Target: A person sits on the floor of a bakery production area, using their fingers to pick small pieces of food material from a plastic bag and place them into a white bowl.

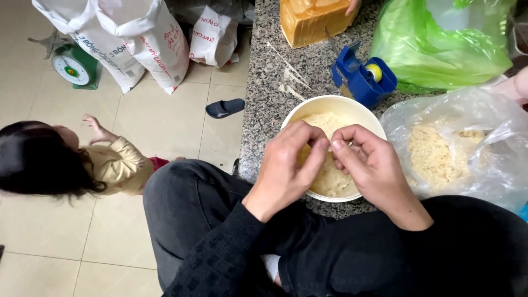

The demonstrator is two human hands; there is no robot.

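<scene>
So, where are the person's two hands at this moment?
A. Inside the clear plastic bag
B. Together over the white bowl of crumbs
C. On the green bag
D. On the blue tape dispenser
B: the left hand and the right hand meet, fingers bent, right above the white bowl, apart from the blue tape dispenser and both bags.

One head view only, looks steeply down from above the person's lap, close to both hands over the white bowl [308,113], speckled stone counter [264,93] ahead, tiled floor [165,115] at the left
</scene>
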